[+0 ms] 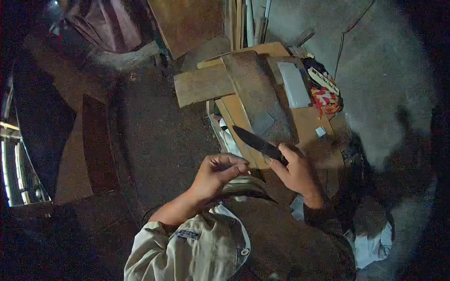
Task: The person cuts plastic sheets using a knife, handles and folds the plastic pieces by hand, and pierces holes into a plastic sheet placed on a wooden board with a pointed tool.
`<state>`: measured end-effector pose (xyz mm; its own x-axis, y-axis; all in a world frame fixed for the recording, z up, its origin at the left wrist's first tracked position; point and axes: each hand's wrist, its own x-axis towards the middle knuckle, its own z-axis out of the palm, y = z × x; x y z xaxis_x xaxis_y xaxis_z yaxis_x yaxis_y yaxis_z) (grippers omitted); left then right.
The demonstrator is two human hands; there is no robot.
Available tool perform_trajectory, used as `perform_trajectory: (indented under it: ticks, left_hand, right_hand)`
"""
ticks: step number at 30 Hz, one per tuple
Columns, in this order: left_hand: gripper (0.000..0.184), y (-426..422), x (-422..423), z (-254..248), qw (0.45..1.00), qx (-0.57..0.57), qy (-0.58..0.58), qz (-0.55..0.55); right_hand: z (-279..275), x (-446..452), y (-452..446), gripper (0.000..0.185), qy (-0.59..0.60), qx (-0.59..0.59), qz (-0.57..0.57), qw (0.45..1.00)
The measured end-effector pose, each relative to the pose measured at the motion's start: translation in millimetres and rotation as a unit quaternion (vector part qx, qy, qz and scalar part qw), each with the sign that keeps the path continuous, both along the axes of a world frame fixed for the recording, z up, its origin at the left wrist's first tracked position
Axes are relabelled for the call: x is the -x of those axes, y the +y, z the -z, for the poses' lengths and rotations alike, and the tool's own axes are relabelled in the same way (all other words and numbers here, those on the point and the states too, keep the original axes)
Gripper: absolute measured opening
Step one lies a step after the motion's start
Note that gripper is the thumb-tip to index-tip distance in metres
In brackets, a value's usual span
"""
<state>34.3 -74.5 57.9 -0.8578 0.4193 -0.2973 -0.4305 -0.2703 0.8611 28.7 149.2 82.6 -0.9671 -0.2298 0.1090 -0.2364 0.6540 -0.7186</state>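
A dark, broad-bladed knife is in my right hand, its pointed tip toward the upper left. The handle is mostly hidden by my fingers. Just left of it, my left hand has thumb and forefinger pinched together, close to the blade but apart from it. A tiny pale speck shows at its fingertips; what they hold, if anything, is too small to name. Beneath and beyond both hands lie flat brown boards in a loose stack.
On the boards are a pale rectangular panel, a small white square and a red patterned cloth. Upright strips lean against the wall at the back. A dark draped cloth is at the upper left.
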Motion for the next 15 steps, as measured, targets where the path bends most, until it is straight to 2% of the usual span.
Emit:
perform_trajectory:
  ticks: [1, 3, 5, 6, 10, 12, 15]
  left_hand:
    - [0.019, -1, 3, -5, 1.000, -0.009, -0.017, -0.005]
    - [0.021, -4, 8, -4, 1.000, -0.015, -0.001, -0.001]
    - [0.020, -5, 11, -9, 0.998, 0.047, -0.012, 0.033]
    - [0.016, -4, 12, -7, 0.994, 0.091, 0.033, 0.053]
    - [0.010, 2, 6, 0, 0.993, 0.051, 0.082, 0.070]
    - [0.010, 2, 5, 5, 0.994, 0.034, 0.062, 0.078]
    - [0.009, 0, 5, 10, 0.995, 0.031, 0.052, 0.085]
  right_hand:
    - [-6, 0, -1, 0.034, -0.001, 0.000, 0.001, 1.000]
    - [-21, 0, -2, 0.033, -0.062, -0.112, -0.018, 0.992]
    - [-17, 0, -2, 0.034, -0.058, -0.115, -0.027, 0.991]
    - [-15, 1, -2, 0.035, -0.053, -0.119, -0.036, 0.991]
    - [-13, 3, -5, 0.041, -0.048, -0.101, -0.041, 0.993]
    - [-16, 3, -3, 0.042, -0.038, -0.155, -0.044, 0.986]
    - [-16, 5, 0, 0.044, -0.021, -0.137, -0.057, 0.989]
